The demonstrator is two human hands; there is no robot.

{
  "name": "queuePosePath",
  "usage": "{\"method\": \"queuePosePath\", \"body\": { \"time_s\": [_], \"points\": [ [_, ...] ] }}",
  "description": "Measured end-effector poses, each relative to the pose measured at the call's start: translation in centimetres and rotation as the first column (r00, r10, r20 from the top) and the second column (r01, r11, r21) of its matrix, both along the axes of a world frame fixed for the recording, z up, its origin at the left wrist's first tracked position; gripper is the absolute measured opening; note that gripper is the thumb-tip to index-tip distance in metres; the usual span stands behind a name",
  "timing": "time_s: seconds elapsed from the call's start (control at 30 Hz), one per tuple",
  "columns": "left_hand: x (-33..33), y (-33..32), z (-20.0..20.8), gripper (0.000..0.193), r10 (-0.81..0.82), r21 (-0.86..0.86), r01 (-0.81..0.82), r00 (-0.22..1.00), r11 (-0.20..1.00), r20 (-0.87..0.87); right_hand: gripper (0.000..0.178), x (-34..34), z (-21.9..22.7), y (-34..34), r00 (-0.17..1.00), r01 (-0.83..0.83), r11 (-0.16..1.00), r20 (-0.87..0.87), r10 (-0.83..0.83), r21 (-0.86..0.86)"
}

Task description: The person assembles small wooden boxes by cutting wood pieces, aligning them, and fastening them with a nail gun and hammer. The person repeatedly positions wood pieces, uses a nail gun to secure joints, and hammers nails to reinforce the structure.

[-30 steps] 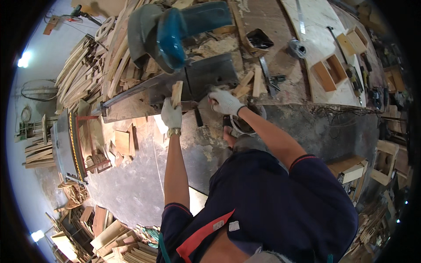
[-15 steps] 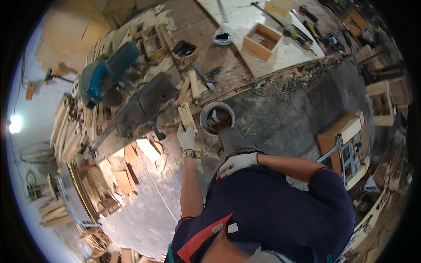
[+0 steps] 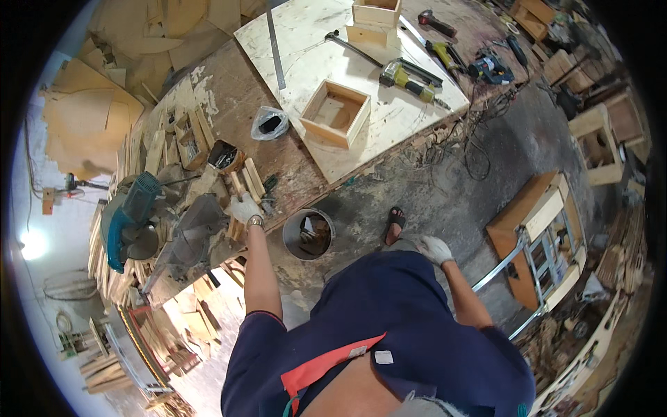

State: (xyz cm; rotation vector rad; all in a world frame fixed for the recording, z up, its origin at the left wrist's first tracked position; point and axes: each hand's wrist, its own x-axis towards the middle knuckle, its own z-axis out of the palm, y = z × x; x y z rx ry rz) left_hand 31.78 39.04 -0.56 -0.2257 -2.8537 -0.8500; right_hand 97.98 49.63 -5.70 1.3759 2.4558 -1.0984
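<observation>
Holding the gloved left hand at wooden strips on the surface, likely grouped for easy pickup, with grip impossible to tell, and resting the right hand, loosely spread, by the trouser leg, probably for balance

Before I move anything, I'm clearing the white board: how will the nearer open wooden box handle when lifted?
The box should feel stiff, its four walls meeting at corners. It is probably light for its size, looking hollow and thin-walled. Flat-sided, it likely won't roll.
</observation>
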Motion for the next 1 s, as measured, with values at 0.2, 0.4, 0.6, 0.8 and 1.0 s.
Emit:
{"method": "queuePosePath", "body": {
  "time_s": [0.2,0.4,0.6,0.8,1.0],
  "points": [
    [14.1,8.4,4.1,0.051,-0.487,0.661,0.24,0.846,0.71,0.216,0.05,7.2,4.2,7.7,0.975,0.223,0.974,0.029,-0.222,-0.049],
    [24.0,16.8,11.2,0.044,-0.805,0.859,-0.117,0.307,0.499,0.509,0.042,-3.3,13.0,22.6,0.957,0.045,0.997,-0.29,-0.027,0.057],
    [23.5,21.0,13.0,0.046,-0.81,0.832,0.012,0.239,0.555,0.536,0.048,-22.6,22.7,30.6,0.809,-0.146,0.987,-0.581,0.083,-0.062],
    [21.4,24.5,10.3,0.034,-0.811,0.818,0.111,0.259,0.564,0.524,0.036,-29.9,19.2,34.7,0.849,-0.069,0.915,-0.506,-0.156,-0.398],
    [20.9,26.0,9.9,0.03,-0.732,0.809,0.126,0.521,0.575,0.439,0.026,-28.2,16.5,39.8,0.88,-0.112,0.979,-0.441,0.176,0.168]
  ]
}}
